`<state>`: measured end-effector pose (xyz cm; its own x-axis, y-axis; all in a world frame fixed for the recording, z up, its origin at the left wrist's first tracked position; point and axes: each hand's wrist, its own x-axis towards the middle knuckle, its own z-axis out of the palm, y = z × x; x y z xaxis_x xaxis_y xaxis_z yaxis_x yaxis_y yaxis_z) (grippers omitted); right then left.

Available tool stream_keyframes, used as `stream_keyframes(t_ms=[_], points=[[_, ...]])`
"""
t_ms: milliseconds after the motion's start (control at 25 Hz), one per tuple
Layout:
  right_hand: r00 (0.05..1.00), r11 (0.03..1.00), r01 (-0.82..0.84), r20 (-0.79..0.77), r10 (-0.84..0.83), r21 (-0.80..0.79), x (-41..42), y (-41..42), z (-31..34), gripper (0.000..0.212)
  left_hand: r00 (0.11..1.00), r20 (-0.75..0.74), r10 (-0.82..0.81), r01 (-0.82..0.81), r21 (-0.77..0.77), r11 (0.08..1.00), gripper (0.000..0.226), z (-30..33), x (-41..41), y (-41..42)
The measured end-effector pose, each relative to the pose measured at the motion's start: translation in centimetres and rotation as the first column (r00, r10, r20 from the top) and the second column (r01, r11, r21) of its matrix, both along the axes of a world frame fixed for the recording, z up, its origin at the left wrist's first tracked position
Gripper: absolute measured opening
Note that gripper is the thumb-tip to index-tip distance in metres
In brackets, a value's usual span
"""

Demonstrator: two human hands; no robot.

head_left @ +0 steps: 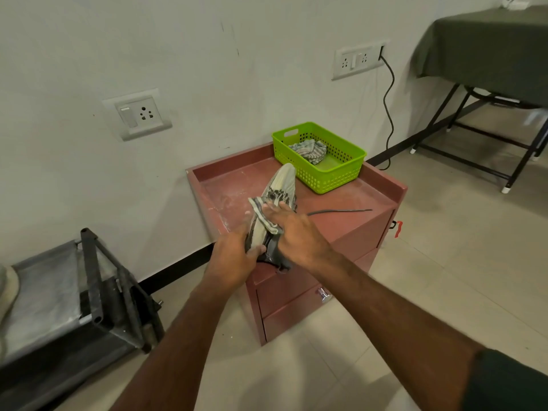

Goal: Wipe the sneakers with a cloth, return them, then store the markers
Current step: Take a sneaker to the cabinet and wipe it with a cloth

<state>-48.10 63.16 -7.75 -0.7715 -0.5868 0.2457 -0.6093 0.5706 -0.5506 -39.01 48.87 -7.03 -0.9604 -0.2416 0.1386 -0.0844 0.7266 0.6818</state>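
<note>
A pale grey sneaker [283,180] with dark markings is held above the red-brown cabinet top [234,180], toe pointing away from me. My left hand [237,258] grips its heel end from the left. My right hand [292,232] presses a striped cloth [265,216] flat against the side of the sneaker with straight fingers. A dark lace [338,212] trails to the right across the cabinet top. No markers are in view.
A lime-green plastic basket [332,173] holding another crumpled striped cloth [310,149] stands at the cabinet's back right. A dark metal rack [98,280] is at the left, a covered table [489,48] at the far right. A black cable [388,108] hangs from a wall socket.
</note>
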Motion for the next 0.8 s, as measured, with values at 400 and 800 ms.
stream_keyframes(t_ms=[400, 800], points=[[0.953, 0.977, -0.190, -0.221, 0.207, 0.097, -2.0, 0.7, -1.4, 0.078, 0.998, 0.007, 0.056, -0.055, -0.044, 0.998, 0.027, -0.2, -0.2, -0.7], [0.989, 0.949, 0.136, -0.102, -0.111, 0.286, -10.0, -2.0, 2.4, 0.071, 0.994, 0.063, 0.086, -0.073, -0.190, 0.979, 0.023, -2.0, -1.2, 0.2]])
